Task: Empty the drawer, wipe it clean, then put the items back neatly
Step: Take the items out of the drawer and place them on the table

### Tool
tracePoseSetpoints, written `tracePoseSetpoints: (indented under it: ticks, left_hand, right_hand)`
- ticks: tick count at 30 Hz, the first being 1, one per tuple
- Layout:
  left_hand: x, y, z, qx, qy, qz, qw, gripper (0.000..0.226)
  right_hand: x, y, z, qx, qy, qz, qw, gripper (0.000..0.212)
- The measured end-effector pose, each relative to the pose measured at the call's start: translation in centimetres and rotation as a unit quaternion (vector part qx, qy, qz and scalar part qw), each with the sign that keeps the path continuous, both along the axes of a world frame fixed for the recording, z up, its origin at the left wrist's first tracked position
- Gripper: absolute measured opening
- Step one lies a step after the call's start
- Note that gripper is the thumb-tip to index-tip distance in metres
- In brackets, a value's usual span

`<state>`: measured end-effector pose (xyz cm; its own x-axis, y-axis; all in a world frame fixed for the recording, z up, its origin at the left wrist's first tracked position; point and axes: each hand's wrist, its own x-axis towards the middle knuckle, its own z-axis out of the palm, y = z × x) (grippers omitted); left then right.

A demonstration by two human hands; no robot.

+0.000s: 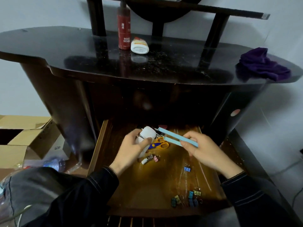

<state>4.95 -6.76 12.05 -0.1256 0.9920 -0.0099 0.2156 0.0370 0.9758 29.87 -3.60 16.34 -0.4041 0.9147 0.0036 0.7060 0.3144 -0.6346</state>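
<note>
Fingers (131,135) of the left hand (131,149) are curling round a white bottle (147,135), gripping it above the open drawer (96,145) near the drawer's 11 o'clock. Just below the bottle, at its 5 o'clock, orange-and-blue scissors (159,145) are lying on the drawer's wooden floor, partly hidden by the hand. At 6 o'clock from the scissors, a pink clip (155,158) is resting beside a small white item (145,161) too blurred to identify. Further right, a blue clip (187,169) is sitting alone near the drawer's centre, and a cluster of clips (188,198) is lying toward 5 o'clock, close to the front edge. The right hand (205,149) is pinching a pale blue tool (177,136) between thumb and fingers, its free end pointing toward 10 o'clock, close to the bottle. Dark sleeves (98,185) are covering both wrists. On the black tabletop (65,51), at 12 o'clock from the drawer, a red bottle (123,28) is standing upright with a white tube (139,46) lying just beside it, at its 4 o'clock. At the tabletop's 3 o'clock end, a purple cloth (262,66) is lying crumpled.
</note>
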Motion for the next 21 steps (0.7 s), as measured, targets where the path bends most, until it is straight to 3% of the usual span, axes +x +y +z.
tracePoseSetpoints:
  ticks: [4, 8, 10, 13, 16, 21]
  left_hand:
    - [-0.7, -2.4, 5.6, 0.135, 0.041, -0.032, 0.990, 0.025]
    - [-0.5, -1.9, 12.6, 0.219, 0.049, 0.001, 0.975, 0.021]
    - [-0.2, -0.6, 15.6, 0.243, 0.028, 0.021, 0.969, 0.018]
    - [0.0, 2.7, 19.2, 0.266, 0.043, 0.057, 0.961, 0.022]
    - [-0.1, 6.9, 20.8, 0.256, 0.154, 0.088, 0.950, 0.043]
    - [-0.5, 13.8, 20.9, 0.193, 0.237, 0.060, 0.950, 0.059]
  right_hand:
    - [0.8, -1.4, 7.8, 0.052, 0.088, 0.047, 0.994, 0.008]
    - [0.1, 0.5, 13.1, 0.049, 0.234, 0.019, 0.971, 0.013]
    - [-0.8, 2.7, 15.0, 0.064, 0.264, -0.002, 0.963, 0.014]
    - [-2.6, 7.7, 16.8, 0.135, 0.218, -0.063, 0.965, 0.011]
    - [-4.7, 12.8, 16.9, 0.113, 0.210, -0.137, 0.961, 0.010]
    - [-7.0, 16.2, 15.8, 0.171, 0.000, -0.224, 0.959, 0.017]
